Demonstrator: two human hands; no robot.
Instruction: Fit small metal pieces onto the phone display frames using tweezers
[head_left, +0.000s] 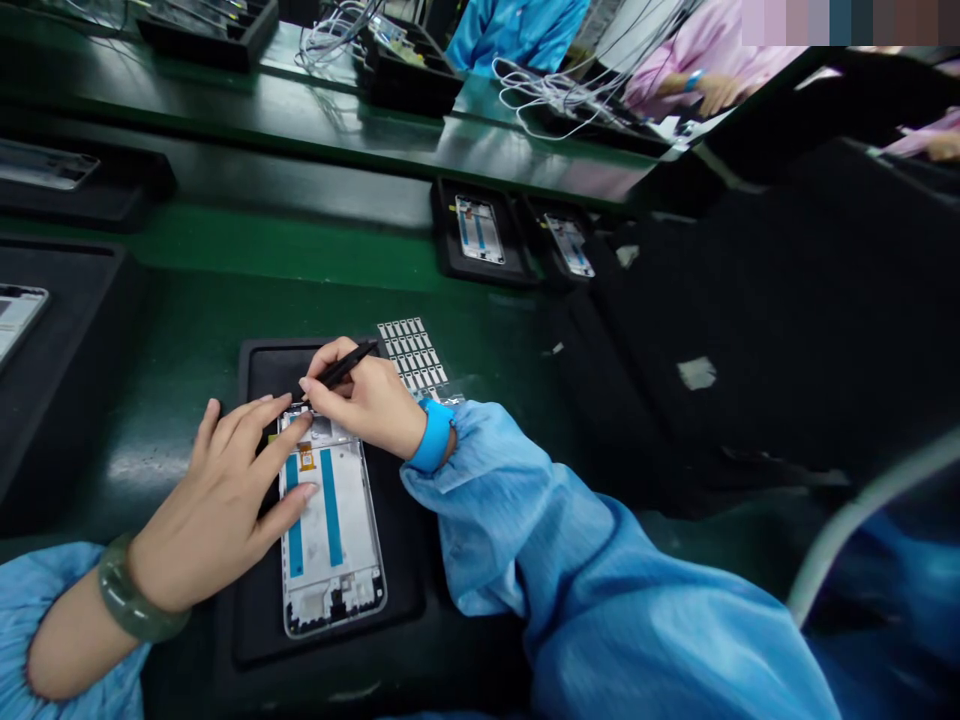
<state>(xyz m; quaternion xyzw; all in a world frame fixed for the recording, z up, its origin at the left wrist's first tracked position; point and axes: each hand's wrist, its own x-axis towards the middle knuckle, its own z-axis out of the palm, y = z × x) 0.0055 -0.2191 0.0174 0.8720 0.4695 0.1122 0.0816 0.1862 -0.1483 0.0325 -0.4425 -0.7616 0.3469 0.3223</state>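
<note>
A silver-edged phone frame lies lengthwise on a black tray, its white back carrying two blue strips and a small orange flex part. My left hand rests on its upper left side with fingers spread. My right hand grips black tweezers, their tips at the frame's top edge. Whatever the tips touch is hidden behind my fingers. A sheet of small silver labels lies just beyond my right hand, partly under it.
Further black trays with phone frames stand along the green bench. Another tray sits at the left. Black cloth covers the right side. Beyond, a co-worker's pink sleeve and white cables show.
</note>
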